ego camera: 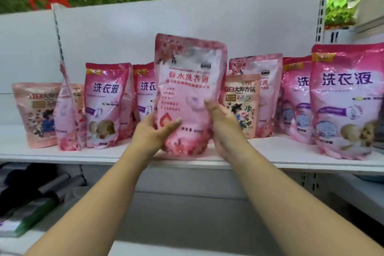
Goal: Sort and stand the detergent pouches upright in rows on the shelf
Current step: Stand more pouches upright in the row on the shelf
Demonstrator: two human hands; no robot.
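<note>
A pink floral detergent pouch (190, 93) stands upright at the front edge of the white shelf (62, 153), held from both sides. The left hand (159, 131) wraps its lower left corner, thumb across the front face. The right hand (221, 122) clasps the lower right edge, thumb on the front and fingers behind. Both hands are closed on the pouch; its base appears to sit at or just above the shelf lip, and contact cannot be confirmed.

Behind it, other pouches stand in a loose line. To the left: a peach pouch with a figure print (34, 114), a narrow pink pouch turned edge-on and leaning (69, 114), and a magenta pouch with blue lettering (107, 104). To the right: a small peach pouch (242, 104) in front of a second floral pouch (268, 81), then a large magenta pouch (347, 102) at the far right. Kinds are mixed along the row.

Risks, as judged: the held pouch is soft and its base sits near the lip, so releasing it before it settles could let it slump forward off the shelf. Pushing it back could knock the small peach pouch or the leaning edge-on pouch, which looks least stable. Sorting appears incomplete.
</note>
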